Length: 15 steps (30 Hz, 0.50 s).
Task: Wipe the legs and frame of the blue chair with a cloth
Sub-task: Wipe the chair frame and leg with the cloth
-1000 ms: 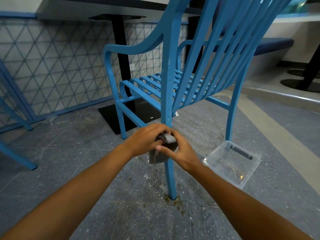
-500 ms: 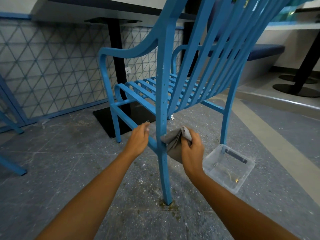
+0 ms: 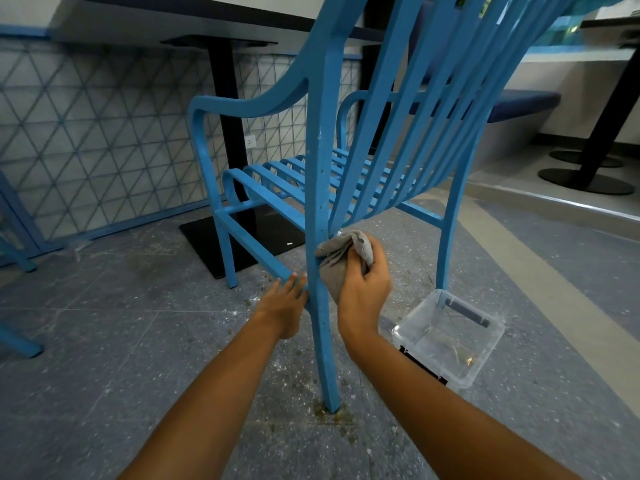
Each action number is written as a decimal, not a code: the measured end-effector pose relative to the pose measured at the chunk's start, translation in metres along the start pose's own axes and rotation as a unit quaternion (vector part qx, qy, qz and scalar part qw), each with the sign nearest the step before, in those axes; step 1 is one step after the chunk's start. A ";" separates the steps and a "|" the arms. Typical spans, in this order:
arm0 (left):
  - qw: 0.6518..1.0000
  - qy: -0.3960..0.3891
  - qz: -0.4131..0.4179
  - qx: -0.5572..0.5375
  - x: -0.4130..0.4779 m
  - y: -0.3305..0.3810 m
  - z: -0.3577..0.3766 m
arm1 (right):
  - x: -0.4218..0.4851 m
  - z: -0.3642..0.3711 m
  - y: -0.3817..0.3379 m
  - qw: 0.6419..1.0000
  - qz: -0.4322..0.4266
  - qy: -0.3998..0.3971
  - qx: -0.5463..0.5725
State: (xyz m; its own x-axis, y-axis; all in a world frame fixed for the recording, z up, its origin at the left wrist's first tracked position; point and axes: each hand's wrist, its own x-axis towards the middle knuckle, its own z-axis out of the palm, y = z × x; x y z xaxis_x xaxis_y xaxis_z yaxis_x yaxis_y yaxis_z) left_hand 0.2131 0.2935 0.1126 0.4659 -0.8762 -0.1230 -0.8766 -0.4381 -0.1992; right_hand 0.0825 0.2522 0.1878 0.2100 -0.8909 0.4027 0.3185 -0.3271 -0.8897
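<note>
Two black pedestal tables (image 3: 228,109) stand behind the blue chair (image 3: 346,174) on a speckled grey floor (image 3: 104,341), against a lattice-patterned wall (image 3: 86,133). The chair's near rear leg (image 3: 320,306) runs upright. The right hand (image 3: 363,292) fingers grip a grey cloth (image 3: 341,259) against it; the left hand (image 3: 284,303) fingers lie extended on the side rail (image 3: 256,251). A clear plastic tub (image 3: 450,337) sits just right.

The rear leg (image 3: 320,306) of the blue chair (image 3: 391,140) stands between the left hand (image 3: 282,306) and the right hand (image 3: 363,292), each close against it. A side rail (image 3: 256,251) blocks the left side low down. A clear plastic bin (image 3: 450,336) sits on the floor (image 3: 104,358) just right of the leg, by the other rear leg (image 3: 446,244). Open floor lies left and toward the camera.
</note>
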 end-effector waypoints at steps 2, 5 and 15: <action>1.000 -0.001 0.004 0.006 0.001 0.002 -0.001 | 0.004 0.006 -0.010 1.000 -0.006 0.006 0.016; 1.000 -0.017 0.006 -0.023 0.005 0.002 -0.009 | 0.013 0.017 -0.032 0.998 -0.019 0.015 0.053; 0.998 -0.055 0.003 -0.031 0.001 0.003 -0.028 | 0.046 0.049 -0.100 0.979 -0.079 0.082 0.168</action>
State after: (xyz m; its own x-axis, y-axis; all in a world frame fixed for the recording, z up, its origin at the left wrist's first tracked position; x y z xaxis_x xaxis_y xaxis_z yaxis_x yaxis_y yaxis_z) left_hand 0.2070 0.2860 0.1389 0.4680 -0.8533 -0.2300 -0.8836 -0.4473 -0.1383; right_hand 0.1056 0.2590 0.3055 -0.0085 -0.8847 0.4660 0.6264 -0.3680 -0.6872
